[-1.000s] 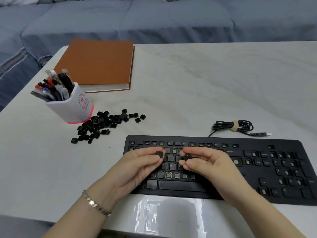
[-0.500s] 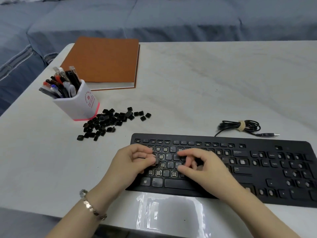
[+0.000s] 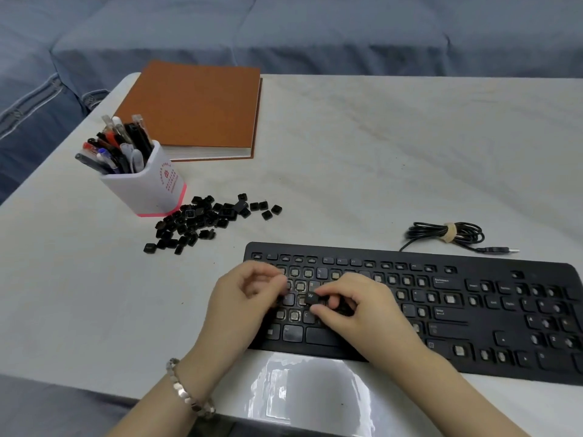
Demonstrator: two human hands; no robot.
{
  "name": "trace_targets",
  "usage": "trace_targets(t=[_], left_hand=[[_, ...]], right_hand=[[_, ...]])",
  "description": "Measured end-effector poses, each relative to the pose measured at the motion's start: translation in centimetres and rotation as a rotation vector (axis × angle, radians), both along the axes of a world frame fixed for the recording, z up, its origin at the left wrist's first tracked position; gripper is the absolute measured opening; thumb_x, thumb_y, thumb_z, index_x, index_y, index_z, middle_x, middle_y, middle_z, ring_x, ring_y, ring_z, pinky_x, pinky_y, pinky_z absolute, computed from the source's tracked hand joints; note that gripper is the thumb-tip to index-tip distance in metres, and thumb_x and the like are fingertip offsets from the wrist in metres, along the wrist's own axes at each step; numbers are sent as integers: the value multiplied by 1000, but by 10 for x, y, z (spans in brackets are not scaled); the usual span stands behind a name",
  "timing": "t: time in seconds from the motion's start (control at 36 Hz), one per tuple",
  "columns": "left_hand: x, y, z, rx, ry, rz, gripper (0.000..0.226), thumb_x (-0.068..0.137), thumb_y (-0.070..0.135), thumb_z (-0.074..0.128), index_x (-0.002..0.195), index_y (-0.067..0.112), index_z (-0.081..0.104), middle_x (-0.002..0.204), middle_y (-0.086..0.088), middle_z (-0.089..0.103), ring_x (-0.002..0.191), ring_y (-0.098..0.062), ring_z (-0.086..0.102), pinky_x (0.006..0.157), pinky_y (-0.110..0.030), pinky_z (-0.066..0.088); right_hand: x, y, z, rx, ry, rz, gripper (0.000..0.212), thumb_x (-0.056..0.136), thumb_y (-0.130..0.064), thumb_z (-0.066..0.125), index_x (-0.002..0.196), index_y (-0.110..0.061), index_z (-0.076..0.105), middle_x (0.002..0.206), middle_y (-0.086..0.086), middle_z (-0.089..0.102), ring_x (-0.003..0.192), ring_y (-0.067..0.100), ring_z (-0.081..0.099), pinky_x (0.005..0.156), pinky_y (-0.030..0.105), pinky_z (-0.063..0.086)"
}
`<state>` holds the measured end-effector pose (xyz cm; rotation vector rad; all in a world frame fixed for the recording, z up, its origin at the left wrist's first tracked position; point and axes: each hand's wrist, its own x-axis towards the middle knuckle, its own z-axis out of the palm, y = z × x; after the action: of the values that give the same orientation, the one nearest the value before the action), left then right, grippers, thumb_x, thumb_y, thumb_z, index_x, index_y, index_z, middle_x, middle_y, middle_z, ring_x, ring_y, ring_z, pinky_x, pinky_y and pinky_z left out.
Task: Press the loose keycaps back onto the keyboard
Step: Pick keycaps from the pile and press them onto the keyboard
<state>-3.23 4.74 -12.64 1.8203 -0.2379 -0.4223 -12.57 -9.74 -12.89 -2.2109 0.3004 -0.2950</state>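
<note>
Right hand point(image 3: 356, 310) pinches a W keycap point(image 3: 311, 297) just over the keyboard point(image 3: 473, 310), on its left side.
Square it up first, then press straight down. Left hand point(image 3: 243, 298) curls alongside; whether it holds anything, I cannot tell. Farther off, the loose pile point(image 3: 202, 222) lies on a pale table point(image 3: 378, 152), with a blue sofa point(image 3: 284, 33) behind.

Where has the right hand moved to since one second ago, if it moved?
Yes. The right hand moved left along the keyboard, toward its left edge, pinching a keycap.

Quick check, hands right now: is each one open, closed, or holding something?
Left hand: fingers curled over the keyboard; whether it holds anything cannot be told.
Right hand: pinches a keycap marked W.
</note>
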Motion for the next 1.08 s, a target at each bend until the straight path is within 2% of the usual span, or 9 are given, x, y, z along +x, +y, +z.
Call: trace_targets(t=[0.11, 0.19, 0.25, 0.36, 0.44, 0.64, 0.86, 0.97, 1.08], left_hand=[[13, 12, -11, 159, -212, 158, 24, 85, 12, 60, 94, 34, 58, 98, 11, 58, 87, 2, 56, 77, -16, 43], [21, 15, -20, 157, -119, 193, 27, 89, 15, 54, 112, 29, 56, 107, 13, 54, 93, 6, 53, 79, -12, 39], [22, 12, -23, 90, -6, 172, 28, 92, 12, 51, 116, 23, 57, 111, 9, 60, 94, 3, 56, 84, -15, 40], [20, 10, -23, -22, 48, 91, 35, 92, 3, 45, 104, 33, 59, 97, 24, 66, 87, 13, 59, 72, -2, 42], [22, 12, -23, -50, 63, 78, 40, 91, 2, 45, 98, 38, 59, 89, 30, 67, 84, 13, 60, 67, 0, 41], [26, 16, -28, -76, 104, 77, 42, 91, 1, 44, 96, 40, 58, 89, 24, 69, 84, 11, 62, 67, -3, 43], [28, 17, -29, -103, 122, 69, 45, 91, -4, 42, 95, 38, 57, 84, 32, 67, 81, 12, 62, 64, -2, 43], [27, 17, -30, -108, 125, 72, 46, 90, -4, 42, 96, 39, 58, 87, 31, 67, 84, 12, 62, 66, -3, 43], [29, 18, -30, -114, 161, 74, 44, 90, -3, 42, 98, 37, 59, 91, 27, 68, 86, 8, 63, 66, -5, 45]], right_hand=[[1, -9, -4, -43, 53, -83, 14, 69, -17, 78, 82, -20, 73, 57, -14, 47, 72, -7, 49, 65, 3, 33], [8, -12, -3, -86, 82, -96, 13, 71, -20, 76, 83, -22, 73, 58, -12, 48, 63, 0, 49, 64, 8, 34], [16, -11, -2, -117, 102, -81, 13, 73, -25, 74, 86, -25, 73, 60, -11, 49, 63, 3, 48, 67, 18, 38], [34, -4, 1, -156, 183, 9, 18, 77, -30, 69, 94, -28, 71, 64, -13, 47, 71, 8, 49, 71, 24, 41], [44, 2, 1, -192, 242, 60, 21, 79, -33, 65, 99, -29, 69, 66, -14, 46, 74, 8, 49, 74, 25, 43], [53, 7, -3, -247, 279, 86, 21, 80, -30, 64, 99, -25, 70, 68, -14, 46, 79, 13, 53, 76, 28, 46], [60, 6, 0, -278, 323, 100, 21, 79, -32, 66, 99, -26, 71, 59, -19, 38, 75, 7, 48, 68, 19, 34], [62, 3, 0, -226, 345, 97, 18, 77, -31, 69, 94, -25, 72, 57, -16, 45, 60, -1, 42, 60, 17, 32], [61, 2, 0, -146, 364, 71, 15, 74, -30, 72, 89, -25, 72, 57, -13, 50, 57, -4, 46, 54, 6, 29]])
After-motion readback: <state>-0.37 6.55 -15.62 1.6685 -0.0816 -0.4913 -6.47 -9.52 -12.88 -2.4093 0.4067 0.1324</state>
